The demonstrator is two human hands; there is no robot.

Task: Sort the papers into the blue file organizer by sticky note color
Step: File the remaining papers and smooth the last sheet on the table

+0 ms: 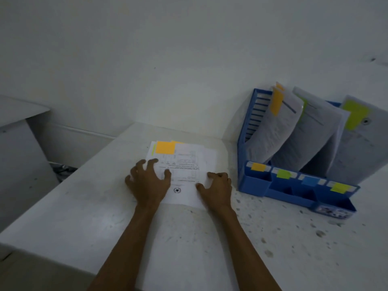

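Note:
A stack of white papers [189, 162] lies on the table in front of me. The top sheet carries an orange sticky note [165, 147] at its far left corner. My left hand [147, 181] rests on the stack's left side, its spread, bent fingertips pressing down. My right hand [217, 186] pinches the top sheet's near right edge between curled fingers and thumb. To the right stands the blue file organizer [291, 196], its front tagged orange [258, 166], green [283, 173], blue [310, 181] and yellow [340, 187]. Papers with an orange note [276, 102], a green note [302, 106] and a yellow note [354, 114] lean in its slots.
The white table [84, 206] is speckled with dirt on its right side. Its left edge drops off beside a grey cabinet [19, 127]. A white wall [168, 59] runs close behind the stack and the organizer.

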